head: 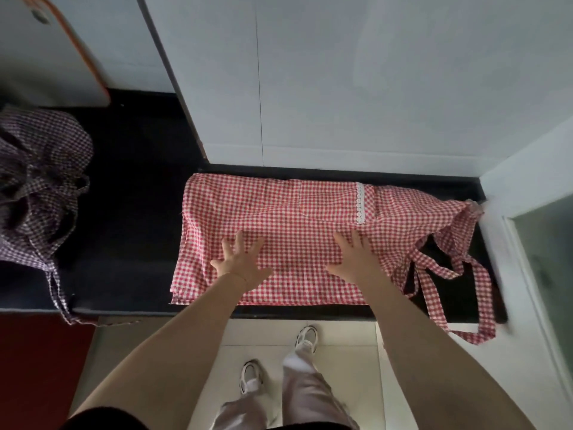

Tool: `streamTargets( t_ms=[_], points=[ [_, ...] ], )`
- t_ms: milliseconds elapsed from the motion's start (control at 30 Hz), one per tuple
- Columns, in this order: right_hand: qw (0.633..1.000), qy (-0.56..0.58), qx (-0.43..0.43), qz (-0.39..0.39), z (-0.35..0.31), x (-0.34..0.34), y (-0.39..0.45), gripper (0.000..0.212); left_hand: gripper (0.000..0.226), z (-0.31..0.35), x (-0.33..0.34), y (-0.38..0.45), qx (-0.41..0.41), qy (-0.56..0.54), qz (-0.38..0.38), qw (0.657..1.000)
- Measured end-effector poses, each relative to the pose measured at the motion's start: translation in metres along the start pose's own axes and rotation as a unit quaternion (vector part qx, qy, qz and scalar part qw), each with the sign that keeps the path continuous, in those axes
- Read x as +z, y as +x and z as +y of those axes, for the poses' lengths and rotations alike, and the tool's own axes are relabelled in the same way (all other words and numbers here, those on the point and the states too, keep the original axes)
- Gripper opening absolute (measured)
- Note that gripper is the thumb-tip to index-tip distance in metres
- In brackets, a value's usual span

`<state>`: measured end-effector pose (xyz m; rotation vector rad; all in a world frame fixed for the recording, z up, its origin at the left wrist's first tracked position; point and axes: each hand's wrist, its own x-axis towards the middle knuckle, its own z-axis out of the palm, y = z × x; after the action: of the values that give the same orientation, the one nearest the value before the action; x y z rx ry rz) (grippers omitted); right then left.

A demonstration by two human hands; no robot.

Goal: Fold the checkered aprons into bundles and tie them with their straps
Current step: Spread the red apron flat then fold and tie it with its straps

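A red-and-white checkered apron (pixel 297 212) lies spread flat lengthwise on the black counter (pixel 133 212), folded over itself along its left part. A white lace trim (pixel 360 203) marks its pocket. Its straps (pixel 459 268) trail off the right end, and one loop hangs over the counter's front edge. My left hand (pixel 240 262) rests flat on the cloth left of centre, fingers spread. My right hand (pixel 353 259) presses flat on the cloth right of centre, fingers straight. A purple checkered apron (pixel 40 181) sits crumpled at the far left, one strap dangling off the front edge.
A white wall panel (pixel 341 82) rises directly behind the counter, and a white ledge (pixel 527 169) closes the right end. An orange-rimmed white board (pixel 46 48) leans at the back left. Below are pale floor tiles (pixel 260 333), my shoes and a red mat (pixel 40 361).
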<state>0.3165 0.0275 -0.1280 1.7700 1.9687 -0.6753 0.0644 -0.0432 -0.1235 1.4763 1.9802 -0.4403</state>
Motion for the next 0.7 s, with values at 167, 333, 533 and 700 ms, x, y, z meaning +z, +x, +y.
streamTargets(
  t_ms=[167, 333, 533, 700],
  points=[
    [0.988, -0.046, -0.043, 0.144, -0.023, -0.024, 0.008, 0.057, 0.057, 0.001, -0.010, 0.000, -0.047, -0.070, 0.159, 0.984],
    [0.994, -0.036, -0.106, 0.011, -0.025, -0.010, 0.016, 0.098, 0.073, -0.018, -0.003, 0.004, -0.029, -0.066, 0.038, 0.997],
    [0.995, -0.046, -0.059, 0.068, -0.044, -0.023, 0.011, 0.070, 0.048, -0.043, -0.009, 0.003, -0.104, -0.197, 0.269, 0.937],
    [0.980, -0.021, -0.161, 0.114, -0.096, 0.002, -0.017, 0.032, 0.049, -0.090, -0.006, -0.013, -0.278, -0.323, 0.230, 0.875]
  ],
)
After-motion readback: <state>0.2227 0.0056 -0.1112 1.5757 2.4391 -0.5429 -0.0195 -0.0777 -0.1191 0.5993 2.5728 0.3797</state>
